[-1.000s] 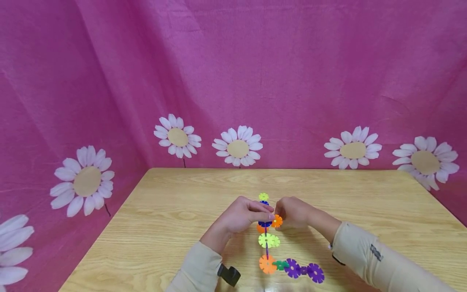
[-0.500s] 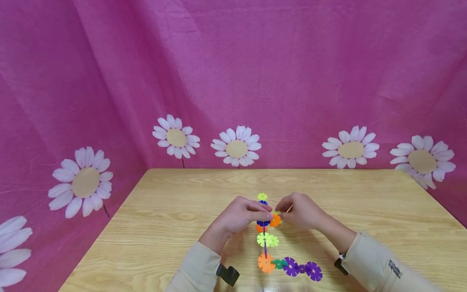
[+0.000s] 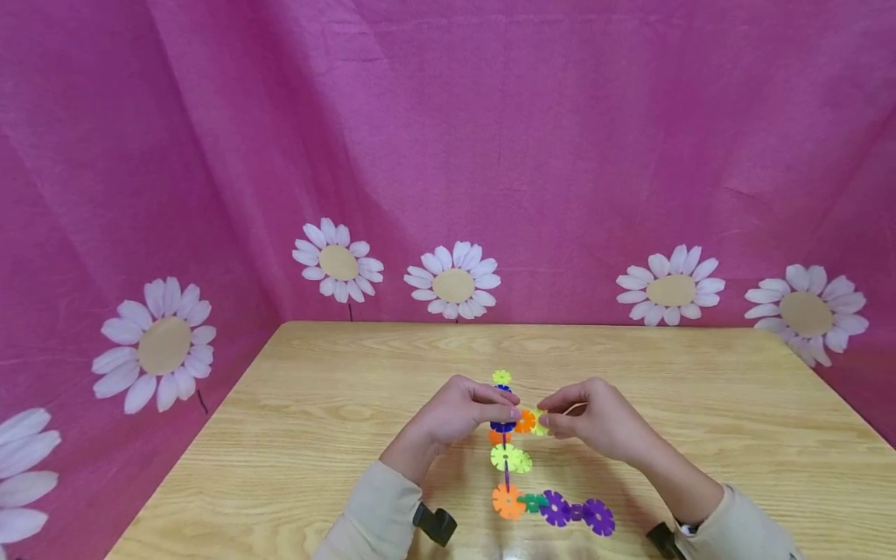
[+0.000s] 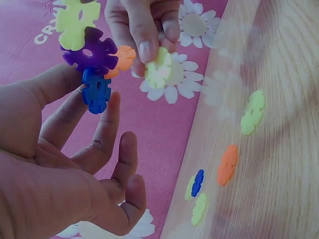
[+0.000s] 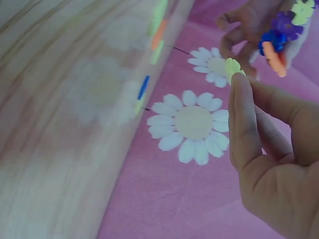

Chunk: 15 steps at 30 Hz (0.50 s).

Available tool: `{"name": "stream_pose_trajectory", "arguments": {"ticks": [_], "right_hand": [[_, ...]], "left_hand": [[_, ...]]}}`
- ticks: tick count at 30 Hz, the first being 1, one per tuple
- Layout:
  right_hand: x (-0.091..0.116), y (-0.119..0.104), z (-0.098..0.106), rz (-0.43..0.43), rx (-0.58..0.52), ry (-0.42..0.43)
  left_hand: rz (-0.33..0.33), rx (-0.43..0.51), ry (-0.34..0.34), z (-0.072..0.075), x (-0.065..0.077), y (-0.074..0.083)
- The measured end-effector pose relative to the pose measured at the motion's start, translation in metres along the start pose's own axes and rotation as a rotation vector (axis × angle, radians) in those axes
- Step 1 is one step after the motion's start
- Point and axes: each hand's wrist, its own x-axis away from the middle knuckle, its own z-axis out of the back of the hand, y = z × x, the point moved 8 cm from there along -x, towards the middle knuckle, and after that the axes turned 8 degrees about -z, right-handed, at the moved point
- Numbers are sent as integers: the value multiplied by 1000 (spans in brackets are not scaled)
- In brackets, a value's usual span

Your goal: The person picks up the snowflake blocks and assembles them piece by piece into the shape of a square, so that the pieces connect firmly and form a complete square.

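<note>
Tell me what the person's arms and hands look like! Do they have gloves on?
No gloves! The left hand and right hand are bare, right down to the fingers. The left sleeve and right sleeve are light beige. By each cuff is something small and black: a boxy left gadget and a right gadget, partly cut off by the picture's edge.

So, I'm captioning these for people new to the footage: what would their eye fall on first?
Probably the magenta cloth filling the upper part of the head view, with big white daisies along its lower part. Next, the bright notched discs over the wooden table: near the table's middle, the left hand holds joined discs, while the right hand pinches a yellow-green disc.
</note>
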Motion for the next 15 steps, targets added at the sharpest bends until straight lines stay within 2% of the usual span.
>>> {"name": "stream_pose_trajectory", "arguments": {"ticks": [6,15], "right_hand": [[16,-7,5,-23,-26,-8],[25,-6,12,-95,-202,-57]], "left_hand": [[7,-2,-2,-2,-1,-1],[-24,-3,-6,-2,-1,0]]}}
